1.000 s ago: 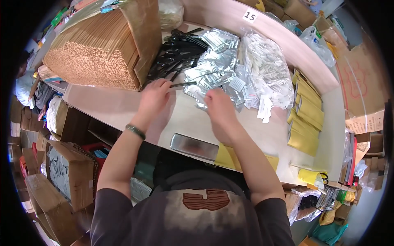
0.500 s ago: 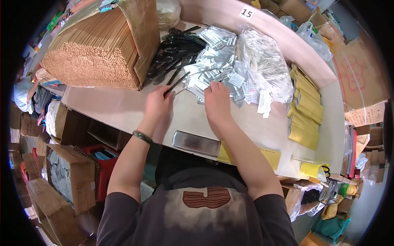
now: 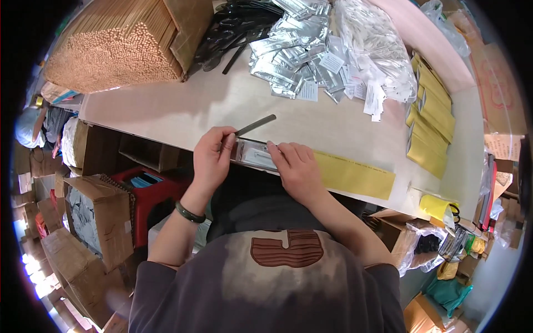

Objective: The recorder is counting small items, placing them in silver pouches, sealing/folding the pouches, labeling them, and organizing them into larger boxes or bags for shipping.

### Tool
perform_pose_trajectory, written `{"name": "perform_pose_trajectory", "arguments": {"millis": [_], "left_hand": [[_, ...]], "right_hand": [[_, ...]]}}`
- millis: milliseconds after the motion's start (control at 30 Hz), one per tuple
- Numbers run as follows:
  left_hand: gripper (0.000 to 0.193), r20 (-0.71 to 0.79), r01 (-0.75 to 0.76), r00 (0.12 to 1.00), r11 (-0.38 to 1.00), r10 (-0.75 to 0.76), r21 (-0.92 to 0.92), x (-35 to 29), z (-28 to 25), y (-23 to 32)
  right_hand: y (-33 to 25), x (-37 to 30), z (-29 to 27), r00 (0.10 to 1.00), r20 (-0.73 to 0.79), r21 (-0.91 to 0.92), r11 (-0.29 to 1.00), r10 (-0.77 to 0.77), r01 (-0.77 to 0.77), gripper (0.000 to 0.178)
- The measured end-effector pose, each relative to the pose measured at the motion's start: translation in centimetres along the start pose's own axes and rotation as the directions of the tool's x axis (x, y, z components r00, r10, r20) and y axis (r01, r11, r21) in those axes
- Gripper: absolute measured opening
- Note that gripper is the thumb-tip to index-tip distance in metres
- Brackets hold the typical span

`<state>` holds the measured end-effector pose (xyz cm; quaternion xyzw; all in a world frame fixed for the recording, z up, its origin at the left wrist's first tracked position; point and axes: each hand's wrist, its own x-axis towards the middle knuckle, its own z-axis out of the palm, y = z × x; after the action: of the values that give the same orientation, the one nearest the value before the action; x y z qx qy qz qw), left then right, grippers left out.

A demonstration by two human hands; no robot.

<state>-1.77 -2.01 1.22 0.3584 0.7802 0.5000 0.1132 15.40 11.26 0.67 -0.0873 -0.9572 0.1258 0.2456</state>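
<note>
In the head view, a pale desk (image 3: 139, 111) stretches beyond the yellow strip (image 3: 355, 176), in a room crowded with cardboard boxes (image 3: 114, 222). Left of the strip, at the desk's near edge, lies a shiny rectangular piece (image 3: 242, 151), whitish toward its middle. The left hand (image 3: 214, 155) pinches a dark, slim, straight stick (image 3: 256, 125) over it; the right hand (image 3: 298, 166) rests just left of the strip, its grip impossible to tell. Far left of the strip, a carton (image 3: 191, 22) is packed with tan rods (image 3: 116, 61); beyond the strip, a clear bag (image 3: 380, 41) holds white packets.
</note>
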Motion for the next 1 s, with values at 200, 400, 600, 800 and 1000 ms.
{"name": "perform_pose_trajectory", "arguments": {"millis": [200, 400, 600, 800, 1000], "left_hand": [[0.006, 0.055, -0.229, 0.973, 0.965, 0.224, 0.125, -0.6, 0.7, -0.2], [0.008, 0.247, -0.467, 0.875, 0.859, 0.415, 0.211, 0.3, -0.6, 0.9], [0.013, 0.411, -0.729, 0.67, 0.651, 0.618, 0.21, 4.3, 0.4, 4.6], [0.035, -0.133, -0.1, 0.839, 0.39, 0.527, 0.915, 20.7, -17.3, 10.5], [0.021, 0.121, -0.232, 0.941, 0.343, 0.316, 0.91, 26.1, -19.4, 8.3]], "right_hand": [[0.0, 0.0, -0.1, 1.0, 0.004, -0.033, 0.999, 0.002, -0.002, 0.038], [1.7, -2.2, -1.9, 0.937, -0.128, 0.133, 0.942, 0.325, -0.308, 0.035], [2.5, -3.5, -1.2, 0.983, 0.115, 0.057, 0.989, -0.141, 0.135, 0.039], [2.4, -4.5, -1.1, 0.991, 0.103, 0.048, 0.996, -0.082, 0.077, 0.041], [2.3, -4.4, -4.1, 0.98, 0.199, -0.005, 1.0, 0.029, -0.028, 0.043]]}}
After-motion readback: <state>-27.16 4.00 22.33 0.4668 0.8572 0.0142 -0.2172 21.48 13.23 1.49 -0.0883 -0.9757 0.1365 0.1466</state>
